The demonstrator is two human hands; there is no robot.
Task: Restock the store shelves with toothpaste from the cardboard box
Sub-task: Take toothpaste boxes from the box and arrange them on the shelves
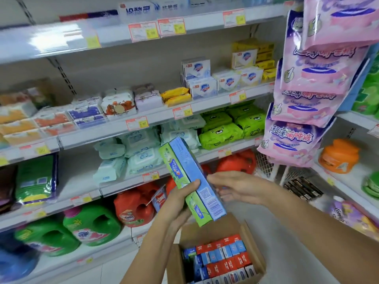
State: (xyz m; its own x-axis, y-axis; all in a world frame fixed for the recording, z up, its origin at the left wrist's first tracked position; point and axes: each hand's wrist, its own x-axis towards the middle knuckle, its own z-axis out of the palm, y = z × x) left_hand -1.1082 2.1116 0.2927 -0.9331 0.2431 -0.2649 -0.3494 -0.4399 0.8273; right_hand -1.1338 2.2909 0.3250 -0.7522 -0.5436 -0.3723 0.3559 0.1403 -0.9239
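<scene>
A long green and blue toothpaste box is tilted in front of the shelves, its upper end to the left. My left hand grips it from below, thumb across the green face. My right hand is just right of the box with fingers straight, touching its blue side. Below my hands, an open cardboard box on the floor holds several red and blue toothpaste boxes standing on end. On the top shelf lie white and blue toothpaste boxes.
Shelves hold soap packs, wet wipes and green wipe packs. Detergent jugs fill the bottom shelf. Pink hanging packs block the right side. An orange jar sits on the right-hand shelf.
</scene>
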